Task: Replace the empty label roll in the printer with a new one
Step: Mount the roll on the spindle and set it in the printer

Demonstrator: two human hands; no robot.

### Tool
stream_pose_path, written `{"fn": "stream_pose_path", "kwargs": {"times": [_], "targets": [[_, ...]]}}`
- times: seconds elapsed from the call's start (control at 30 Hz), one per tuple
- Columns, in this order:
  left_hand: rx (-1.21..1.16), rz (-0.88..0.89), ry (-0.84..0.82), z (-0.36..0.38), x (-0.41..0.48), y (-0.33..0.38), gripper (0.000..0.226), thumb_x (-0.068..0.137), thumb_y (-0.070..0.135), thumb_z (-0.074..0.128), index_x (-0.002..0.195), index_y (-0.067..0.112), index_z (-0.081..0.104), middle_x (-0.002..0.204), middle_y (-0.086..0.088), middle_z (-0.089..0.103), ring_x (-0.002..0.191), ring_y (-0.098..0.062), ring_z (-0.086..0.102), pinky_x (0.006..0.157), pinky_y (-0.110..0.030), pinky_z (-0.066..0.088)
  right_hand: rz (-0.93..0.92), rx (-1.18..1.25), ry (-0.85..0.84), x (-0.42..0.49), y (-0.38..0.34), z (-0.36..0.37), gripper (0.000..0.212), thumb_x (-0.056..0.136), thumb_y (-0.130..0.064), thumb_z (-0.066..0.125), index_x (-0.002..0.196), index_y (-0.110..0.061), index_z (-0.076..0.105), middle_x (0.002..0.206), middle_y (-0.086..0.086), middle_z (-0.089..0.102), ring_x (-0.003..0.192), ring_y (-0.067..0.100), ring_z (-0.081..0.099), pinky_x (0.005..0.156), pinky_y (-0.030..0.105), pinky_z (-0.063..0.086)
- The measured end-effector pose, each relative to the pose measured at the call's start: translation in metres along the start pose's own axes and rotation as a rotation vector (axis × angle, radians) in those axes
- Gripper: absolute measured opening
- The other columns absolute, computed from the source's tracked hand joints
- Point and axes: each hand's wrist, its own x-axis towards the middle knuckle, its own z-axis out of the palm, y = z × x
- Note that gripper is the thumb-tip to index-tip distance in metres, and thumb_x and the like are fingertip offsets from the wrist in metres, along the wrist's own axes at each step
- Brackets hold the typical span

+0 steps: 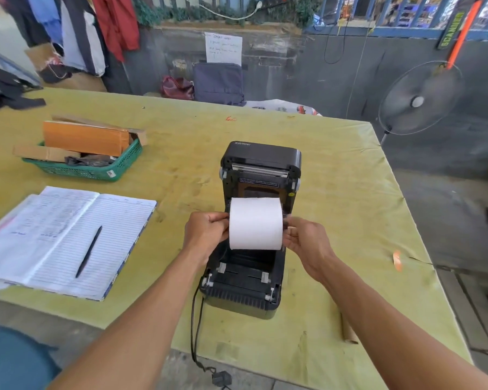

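A black label printer [245,294] stands on the yellow-green table [335,220] with its lid [261,161] tilted up and back. A full white label roll [255,223] is held over the open paper bay, axis running left to right. My left hand [206,233] grips its left end and my right hand [304,243] grips its right end. The bay floor below the roll shows two grey paper guides. A brown cardboard core [349,329] lies on the table to the right of the printer, partly hidden by my right forearm.
An open lined notebook [68,237] with a black pen [88,251] lies at the left. A green basket [85,164] of cardboard boxes sits at the far left. The printer's black cable [195,327] hangs off the near edge. A floor fan [419,99] stands beyond the right corner.
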Motion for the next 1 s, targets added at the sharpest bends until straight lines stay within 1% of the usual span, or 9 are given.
{"fn": "stream_pose_path", "kwargs": {"times": [0.07, 0.17, 0.23, 0.37, 0.47, 0.6, 0.7, 0.83, 1.0], "targets": [[-0.032, -0.053, 0.012, 0.001, 0.005, 0.003, 0.024, 0.080, 0.008, 0.061, 0.095, -0.009, 0.071, 0.091, -0.017, 0.075, 0.084, -0.029, 0.073, 0.074, -0.042, 0.062, 0.014, 0.039, -0.051, 0.003, -0.005, -0.001, 0.037, 0.096, -0.033, 0.056, 0.110, 0.000, 0.065, 0.084, 0.005, 0.071, 0.072, 0.016, 0.069, 0.070, 0.029, 0.056], [-0.104, -0.080, -0.057, -0.001, 0.012, 0.006, 0.051, 0.066, 0.030, 0.062, 0.096, -0.010, 0.067, 0.096, -0.019, 0.073, 0.082, -0.030, 0.070, 0.078, -0.043, 0.061, 0.008, -0.065, -0.080, 0.008, -0.007, 0.003, 0.039, 0.091, -0.034, 0.068, 0.114, -0.002, 0.066, 0.101, 0.008, 0.075, 0.089, 0.021, 0.073, 0.085, 0.035, 0.058], [-0.006, -0.050, -0.146, -0.003, 0.018, 0.008, 0.044, 0.065, 0.035, 0.070, 0.088, -0.002, 0.074, 0.090, -0.009, 0.077, 0.086, -0.028, 0.073, 0.082, -0.043, 0.060, 0.020, -0.133, -0.051, 0.012, -0.007, 0.007, 0.045, 0.087, -0.029, 0.075, 0.118, 0.000, 0.062, 0.110, 0.010, 0.073, 0.099, 0.025, 0.071, 0.098, 0.042, 0.054], [0.086, -0.017, -0.279, -0.006, 0.041, 0.011, 0.017, 0.081, 0.025, 0.076, 0.084, 0.009, 0.078, 0.090, 0.000, 0.078, 0.088, -0.020, 0.074, 0.090, -0.040, 0.057, 0.008, -0.127, -0.021, 0.018, -0.009, 0.007, 0.057, 0.084, -0.034, 0.078, 0.123, 0.003, 0.059, 0.115, 0.011, 0.072, 0.102, 0.024, 0.071, 0.102, 0.042, 0.051], [0.094, -0.023, -0.372, -0.006, 0.050, 0.012, 0.018, 0.085, 0.022, 0.074, 0.095, 0.007, 0.076, 0.099, -0.002, 0.077, 0.095, -0.020, 0.072, 0.095, -0.038, 0.054, 0.022, -0.149, 0.001, 0.017, -0.004, 0.007, 0.061, 0.084, -0.038, 0.077, 0.127, 0.002, 0.058, 0.119, 0.010, 0.070, 0.104, 0.022, 0.070, 0.105, 0.042, 0.049], [0.057, -0.042, -0.467, -0.005, 0.054, 0.009, 0.022, 0.090, 0.015, 0.069, 0.107, 0.001, 0.071, 0.106, -0.006, 0.075, 0.101, -0.019, 0.070, 0.095, -0.033, 0.054, 0.024, -0.144, 0.067, 0.014, 0.005, 0.012, 0.052, 0.086, -0.036, 0.075, 0.123, -0.002, 0.062, 0.119, 0.009, 0.070, 0.106, 0.026, 0.069, 0.106, 0.046, 0.047], [0.090, -0.062, -0.521, -0.005, 0.059, 0.005, 0.026, 0.092, 0.012, 0.067, 0.115, 0.000, 0.068, 0.113, -0.007, 0.073, 0.106, -0.020, 0.068, 0.098, -0.037, 0.052, 0.036, -0.171, 0.103, 0.011, 0.012, 0.017, 0.053, 0.085, -0.035, 0.075, 0.123, -0.001, 0.061, 0.116, 0.010, 0.071, 0.102, 0.025, 0.071, 0.105, 0.047, 0.048], [0.194, -0.030, -0.512, -0.005, 0.066, -0.002, 0.020, 0.090, 0.016, 0.069, 0.106, 0.005, 0.074, 0.110, -0.001, 0.073, 0.106, -0.018, 0.067, 0.100, -0.040, 0.051, 0.039, -0.243, 0.118, 0.010, 0.017, 0.020, 0.064, 0.079, -0.039, 0.080, 0.127, -0.003, 0.058, 0.117, 0.011, 0.070, 0.096, 0.021, 0.072, 0.107, 0.049, 0.044], [0.354, 0.070, -0.491, -0.009, 0.071, -0.006, 0.023, 0.088, 0.029, 0.070, 0.099, 0.009, 0.077, 0.107, 0.008, 0.072, 0.108, -0.010, 0.064, 0.090, -0.023, 0.043, 0.029, -0.291, 0.127, 0.014, 0.020, 0.019, 0.070, 0.076, -0.045, 0.080, 0.130, -0.006, 0.057, 0.120, 0.012, 0.068, 0.102, 0.025, 0.070, 0.104, 0.051, 0.047]]}}
